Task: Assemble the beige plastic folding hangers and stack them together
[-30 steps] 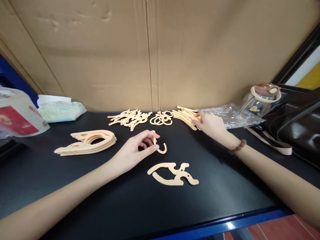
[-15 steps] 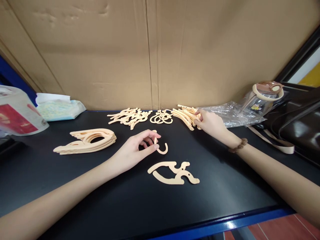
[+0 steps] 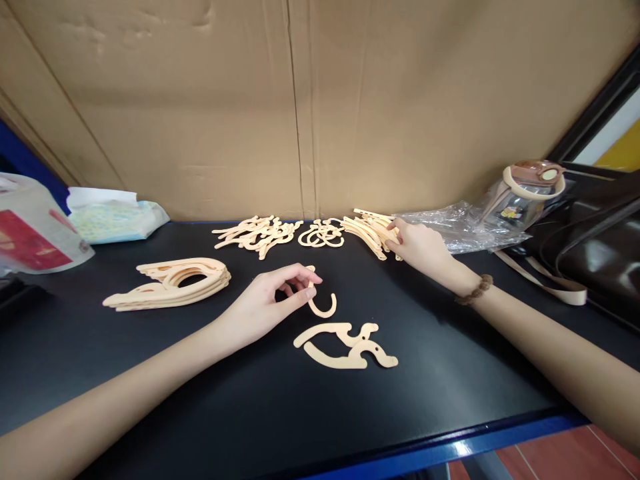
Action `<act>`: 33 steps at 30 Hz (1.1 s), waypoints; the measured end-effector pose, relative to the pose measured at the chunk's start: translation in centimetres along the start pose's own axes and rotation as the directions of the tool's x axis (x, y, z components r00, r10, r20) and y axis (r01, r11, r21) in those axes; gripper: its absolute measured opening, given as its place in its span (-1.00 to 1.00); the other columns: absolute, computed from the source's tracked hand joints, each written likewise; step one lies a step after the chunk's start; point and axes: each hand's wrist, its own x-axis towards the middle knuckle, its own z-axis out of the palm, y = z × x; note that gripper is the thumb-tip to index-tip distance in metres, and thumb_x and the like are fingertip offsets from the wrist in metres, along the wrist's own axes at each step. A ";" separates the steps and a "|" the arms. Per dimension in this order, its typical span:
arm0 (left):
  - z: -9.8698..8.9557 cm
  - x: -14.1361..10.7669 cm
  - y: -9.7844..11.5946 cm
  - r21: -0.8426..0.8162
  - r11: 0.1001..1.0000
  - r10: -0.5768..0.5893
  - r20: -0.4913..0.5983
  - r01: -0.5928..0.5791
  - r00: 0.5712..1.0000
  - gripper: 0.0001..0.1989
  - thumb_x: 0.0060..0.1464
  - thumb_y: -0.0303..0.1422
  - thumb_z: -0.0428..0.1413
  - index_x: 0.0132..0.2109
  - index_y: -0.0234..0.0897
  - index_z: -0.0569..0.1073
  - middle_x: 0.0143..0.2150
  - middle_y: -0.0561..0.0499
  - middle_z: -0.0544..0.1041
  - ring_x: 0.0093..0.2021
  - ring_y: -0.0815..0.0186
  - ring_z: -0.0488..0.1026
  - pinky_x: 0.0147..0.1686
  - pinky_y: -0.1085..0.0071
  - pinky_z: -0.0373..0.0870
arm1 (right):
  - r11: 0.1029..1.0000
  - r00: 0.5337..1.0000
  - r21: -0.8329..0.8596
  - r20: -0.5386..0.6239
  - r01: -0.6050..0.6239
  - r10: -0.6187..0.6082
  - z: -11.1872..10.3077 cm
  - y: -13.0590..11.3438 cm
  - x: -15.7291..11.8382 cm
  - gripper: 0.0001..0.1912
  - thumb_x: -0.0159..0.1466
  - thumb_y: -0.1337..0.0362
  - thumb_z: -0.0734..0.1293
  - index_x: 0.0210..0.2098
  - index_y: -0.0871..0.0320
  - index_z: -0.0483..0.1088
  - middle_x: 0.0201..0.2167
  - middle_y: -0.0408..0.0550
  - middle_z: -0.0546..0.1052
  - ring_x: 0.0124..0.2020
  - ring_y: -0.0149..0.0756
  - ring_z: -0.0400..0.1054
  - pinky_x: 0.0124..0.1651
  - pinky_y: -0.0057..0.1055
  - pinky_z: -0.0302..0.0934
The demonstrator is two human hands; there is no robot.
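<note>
My left hand (image 3: 273, 297) pinches a cream, J-shaped hanger hook (image 3: 326, 311) between thumb and fingers, its curved end pointing right. Just below it on the black table lie two joined cream hanger arms (image 3: 345, 347), one overlapping the other. Farther back, my right hand (image 3: 417, 247) has its fingers curled onto the right end of a pile of slim curved hanger bars (image 3: 367, 233). The fingertips are closed on a bar there, partly hidden among the others. Left of that pile are a heap of loose hooks (image 3: 320, 235) and a heap of hanger arms (image 3: 260, 235).
Stacked, folded hangers (image 3: 170, 285) lie at left. Behind them are a tissue pack (image 3: 117, 217) and a white-and-red bag (image 3: 40, 227). Clear plastic wrap (image 3: 455, 227), a water bottle (image 3: 520, 197) and a dark bag (image 3: 595, 247) with a strap fill the right. A cardboard wall (image 3: 225, 120) stands behind.
My left hand has lowered slightly with the hook, which now sits closer to the joined hanger arms. My right hand stays at the pile of bars. The view has shifted a little.
</note>
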 end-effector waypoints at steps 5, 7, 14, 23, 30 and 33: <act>0.0 -0.1 0.1 0.019 1.000 0.002 -0.006 -0.002 1.000 -0.79 0.19 -0.18 0.05 -0.15 -0.15 0.49 -0.11 0.08 0.53 -0.21 0.33 0.44 -0.20 0.40 0.34 | 1.000 1.000 0.011 -0.014 0.013 -0.013 -0.2 0.1 0.1 -0.63 0.21 0.31 0.19 0.01 0.20 0.29 -0.37 0.03 0.54 -0.35 -0.12 0.40 -0.44 -0.40 -0.01; -0.1 -0.1 0.1 0.042 0.999 0.010 -0.006 -0.010 1.000 -0.78 0.20 -0.18 0.04 -0.15 -0.14 0.50 -0.11 0.10 0.53 -0.22 0.33 0.43 -0.21 0.41 0.33 | 0.999 0.999 0.045 -0.034 0.022 -0.020 -0.3 0.2 0.1 -0.63 0.20 0.34 0.18 0.01 0.21 0.29 -0.41 0.01 0.52 -0.40 -0.15 0.37 -0.43 -0.40 -0.01; -0.1 -0.2 0.1 0.184 0.980 0.069 0.057 -0.078 0.996 -0.76 0.20 -0.21 0.03 -0.04 -0.13 0.46 -0.35 0.14 0.46 -0.40 0.40 0.33 -0.37 0.48 0.27 | 0.930 0.985 0.344 -0.152 0.129 -0.080 -1.0 -0.2 -0.5 -0.69 0.14 0.36 0.24 -0.11 0.17 0.35 -0.59 -0.19 0.39 -0.53 -0.30 0.25 -0.42 -0.43 0.02; -0.2 -0.4 0.0 0.446 0.892 0.135 -0.128 -0.065 0.983 -0.57 0.21 -0.15 -0.01 0.18 -0.10 0.19 -0.20 0.07 0.41 -0.28 0.30 0.40 -0.29 0.38 0.35 | 0.703 0.799 0.408 -0.130 0.582 -0.587 -2.1 -4.2 -4.7 -0.68 0.26 0.34 0.21 0.01 0.12 0.32 -0.41 -0.14 0.47 -0.47 -0.38 0.30 -0.37 -0.47 0.13; -0.9 0.0 -0.6 0.451 0.891 0.153 -0.183 -0.055 0.971 -0.62 0.25 -0.21 -0.06 0.17 -0.18 0.26 0.14 -0.06 0.32 0.18 0.15 0.24 0.17 0.16 0.18 | 0.606 0.658 0.344 -0.049 0.717 -0.751 -1.9 -5.8 -6.7 -0.70 0.35 0.31 0.17 0.06 0.17 0.28 -0.34 -0.06 0.51 -0.35 -0.31 0.39 -0.30 -0.43 0.19; -0.6 0.2 -1.2 0.390 0.917 0.124 -0.093 -0.078 0.988 -0.67 0.27 -0.22 -0.08 0.12 -0.16 0.33 0.09 -0.04 0.38 0.12 0.17 0.30 0.13 0.18 0.24 | 0.616 0.667 0.340 -0.046 0.711 -0.744 -1.9 -5.6 -6.5 -0.76 0.37 0.22 0.17 -0.05 0.18 0.35 -0.37 -0.08 0.50 -0.37 -0.34 0.37 -0.31 -0.44 0.18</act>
